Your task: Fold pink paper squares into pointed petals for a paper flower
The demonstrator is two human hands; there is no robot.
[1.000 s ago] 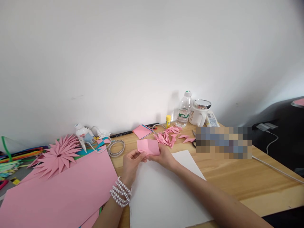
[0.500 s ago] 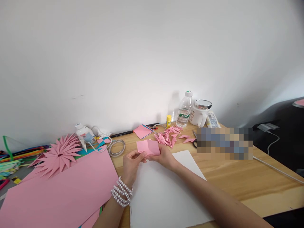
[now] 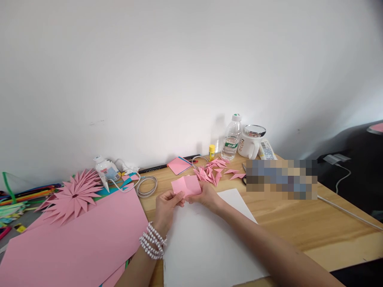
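A small pink paper square with a fold crease is held up over the white sheet on the wooden desk. My left hand, with a pearl bracelet on its wrist, pinches the paper's lower left edge. My right hand grips its lower right side from underneath. Just beyond the paper lies a heap of folded pink paper petals.
A large pink sheet and a pink paper flower lie at the left, near a glue gun and a coiled cable. A pink pad, glue stick, water bottle and mug stand by the wall.
The left side of the pink paper has tipped up slightly between my fingers. My hands stay in the same place.
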